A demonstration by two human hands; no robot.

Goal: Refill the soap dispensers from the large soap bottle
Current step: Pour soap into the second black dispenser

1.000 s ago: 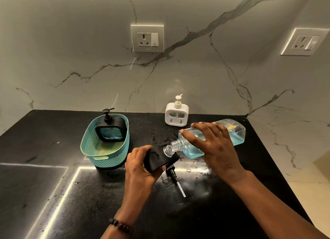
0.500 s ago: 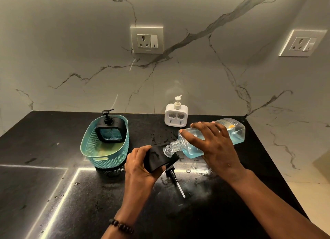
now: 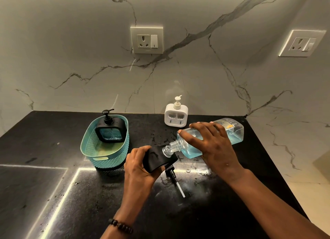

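My right hand (image 3: 212, 145) grips the large clear soap bottle (image 3: 232, 131), which holds blue liquid and is tipped nearly flat, its open threaded neck down at the left. My left hand (image 3: 137, 165) holds a black dispenser body (image 3: 157, 158) right under that neck. The dispenser's black pump with its white tube (image 3: 175, 180) lies on the counter just below. A second black dispenser (image 3: 109, 129) stands in the teal basket (image 3: 107, 160). A white dispenser (image 3: 175, 114) stands upright by the back wall.
The black stone counter (image 3: 53, 194) is wet with drops around the hands. Its right edge drops off beside the big bottle. Two wall sockets (image 3: 146, 40) sit on the marble walls behind and to the right.
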